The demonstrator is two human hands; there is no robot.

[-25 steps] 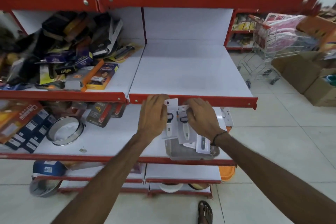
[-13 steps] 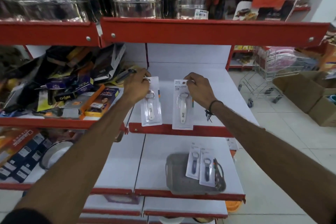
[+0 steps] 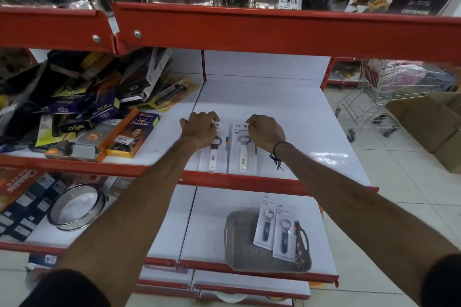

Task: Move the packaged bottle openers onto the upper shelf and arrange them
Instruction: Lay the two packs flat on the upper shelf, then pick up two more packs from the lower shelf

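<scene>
Both hands rest on the smooth white upper shelf (image 3: 287, 112), each one pinching the top edge of a packaged bottle opener. The left hand (image 3: 200, 129) has its fingers closed together on the top of the left package (image 3: 214, 154), a flat rectangular white card with a clear glossy cover; under it a white, rounded handle and a dark metal ring head are visible. The right hand (image 3: 267, 133) is closed in the same way on the top of the right package (image 3: 243, 152), which lies just beside the first, parallel, with the long sides almost touching. Both cards lie flat, and their lower ends reach near the red metal front lip of the shelf, toward the person from the hands. A thin dark cord bracelet (image 3: 280, 149) goes around the right wrist. Below the hands, on the lower shelf, a grey rectangular tray (image 3: 239, 254) with rounded corners and loop handles holds two more packages (image 3: 275, 232); these have dark blue handles and lie slightly tilted, one overlapping the other. To the left of the left hand, a disorderly heap of cardboard boxes (image 3: 99, 119), some yellow and orange, some dark blue, covers the neighbouring shelf section.
</scene>
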